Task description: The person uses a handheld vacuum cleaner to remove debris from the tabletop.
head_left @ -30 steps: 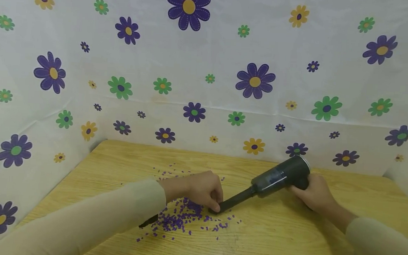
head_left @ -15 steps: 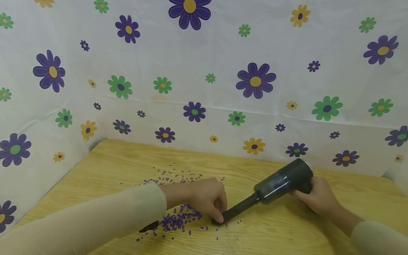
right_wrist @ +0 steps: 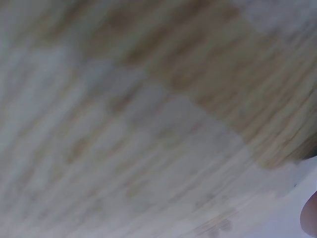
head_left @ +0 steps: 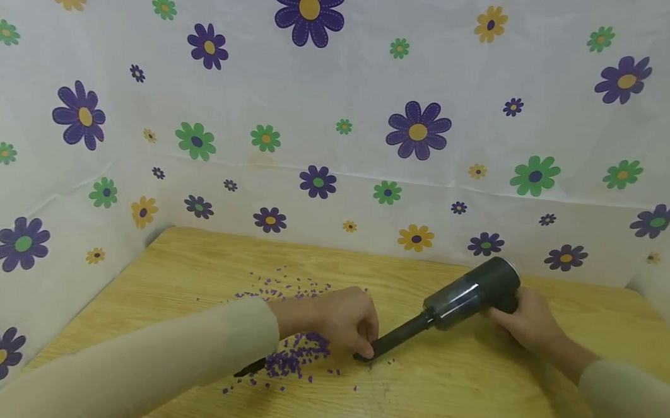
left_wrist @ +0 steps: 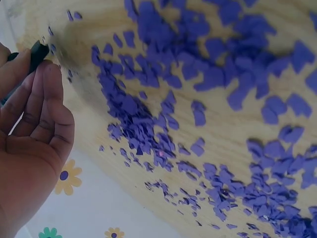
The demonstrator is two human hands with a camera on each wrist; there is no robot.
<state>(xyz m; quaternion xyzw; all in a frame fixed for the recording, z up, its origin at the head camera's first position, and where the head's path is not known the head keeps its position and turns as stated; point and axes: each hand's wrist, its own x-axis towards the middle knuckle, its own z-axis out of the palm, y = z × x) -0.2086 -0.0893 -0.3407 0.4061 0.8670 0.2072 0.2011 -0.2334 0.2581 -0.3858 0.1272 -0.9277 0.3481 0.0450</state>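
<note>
A dark handheld vacuum cleaner [head_left: 469, 295] slants over the table, its slim nozzle [head_left: 399, 337] pointing down to the left. My right hand [head_left: 530, 320] grips its handle at the upper right; only a fingertip [right_wrist: 309, 215] shows in the right wrist view. Near the nozzle's end, my left hand [head_left: 346, 317] pinches it between thumb and fingers. The nozzle tip [left_wrist: 39, 52] sticks out past the thumb in the left wrist view. Small purple scraps [head_left: 290, 361] lie scattered left of the nozzle, partly hidden by my left arm. They spread widely in the left wrist view.
The wooden table [head_left: 444, 398] runs back to a white cloth [head_left: 346, 96] printed with flowers, which also hangs at both sides. A dark piece [head_left: 251, 367] shows beneath my left sleeve, close to the scraps.
Both hands have shifted the vacuum cleaner slightly to the right. The nozzle tip dipped toward me, then rose a little. Fewer purple scraps lie around the tip.
</note>
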